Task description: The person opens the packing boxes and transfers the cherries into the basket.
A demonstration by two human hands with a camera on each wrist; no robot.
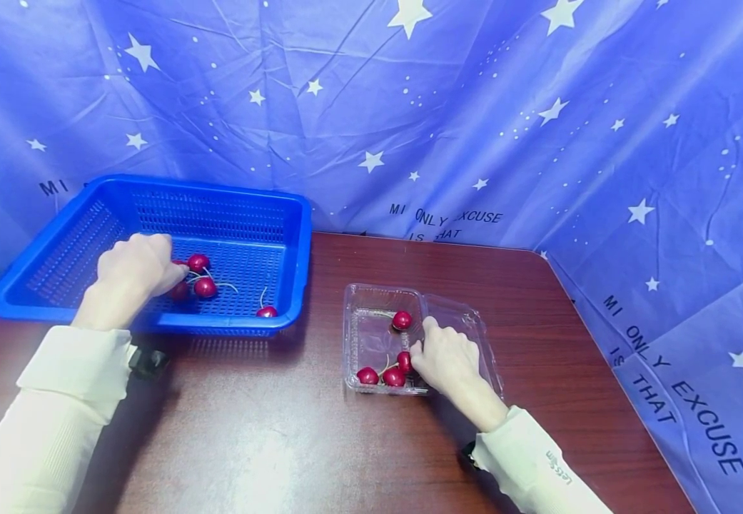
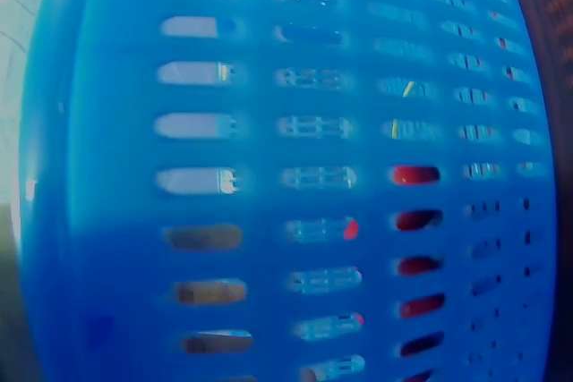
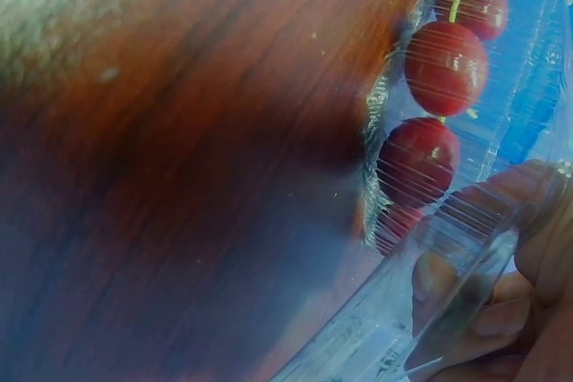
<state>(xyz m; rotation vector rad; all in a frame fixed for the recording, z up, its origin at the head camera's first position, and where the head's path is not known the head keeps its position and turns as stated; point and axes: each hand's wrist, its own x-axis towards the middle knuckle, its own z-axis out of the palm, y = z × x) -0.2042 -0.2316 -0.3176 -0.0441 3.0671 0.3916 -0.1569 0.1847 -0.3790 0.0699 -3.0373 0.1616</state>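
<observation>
Inside the blue plastic basket (image 1: pixel 284 278), my left hand (image 1: pixel 132 268) reaches down at a small group of red cherries (image 1: pixel 205 287). Its thumb is against or just above them; the other fingertips are hidden, so I cannot tell whether a cherry is pinched. In the left wrist view the slotted basket wall (image 2: pixel 116 131) blocks the hand, and bits of red show through the slots. My right hand (image 1: pixel 451 357) grips the right side of a clear plastic box (image 1: pixel 361 335). Several stemmed cherries (image 3: pixel 446 67) lie in this box, mostly along its near side.
A lone cherry (image 1: pixel 267 312) lies in the basket's near right corner. The box's clear lid (image 1: pixel 467 314) is folded out to the right, partly behind the hand. Both containers stand on a brown wooden table (image 1: pixel 249 428), with a blue star-patterned curtain (image 1: pixel 345 107) behind and at the right.
</observation>
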